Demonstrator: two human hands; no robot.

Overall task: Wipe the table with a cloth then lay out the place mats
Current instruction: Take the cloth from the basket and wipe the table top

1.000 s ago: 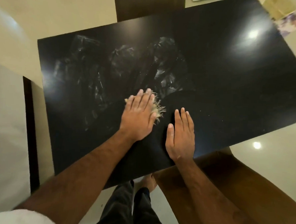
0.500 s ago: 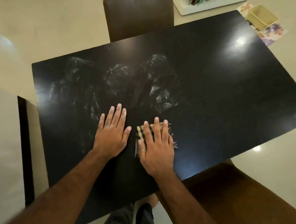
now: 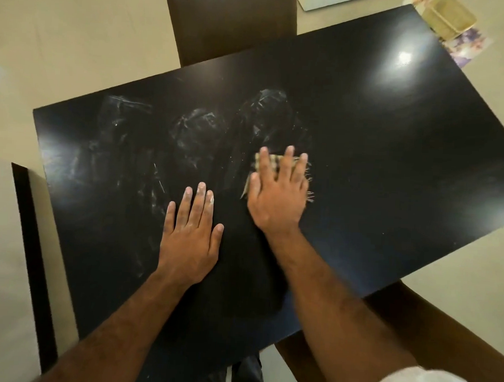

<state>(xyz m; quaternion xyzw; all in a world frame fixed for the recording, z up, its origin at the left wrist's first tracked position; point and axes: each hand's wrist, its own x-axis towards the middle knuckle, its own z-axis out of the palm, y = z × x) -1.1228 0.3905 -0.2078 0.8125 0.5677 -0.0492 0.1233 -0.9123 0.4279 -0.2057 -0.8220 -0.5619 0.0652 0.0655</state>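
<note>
A black table [image 3: 392, 169] fills the view, with white dusty smears [image 3: 195, 126] across its left and middle. My right hand [image 3: 276, 201] presses flat, fingers spread, on a small beige checked cloth [image 3: 275, 161] with a frayed fringe. The cloth lies near the table's middle and is mostly hidden under the palm. My left hand [image 3: 190, 234] rests flat on the table, left of and a little nearer than the right, holding nothing. White dust shows on its fingertips. No place mats are in view.
A brown chair [image 3: 230, 23] stands at the far side and another [image 3: 442, 332] at the near right corner. A dark furniture edge [image 3: 29, 237] runs along the left. On the floor beyond the far right corner lie a yellowish box [image 3: 446, 17] and papers.
The cloth passed from under my left hand to under my right. My right hand has since pushed it away from me and rightward. My left hand stays flat on the table.
</note>
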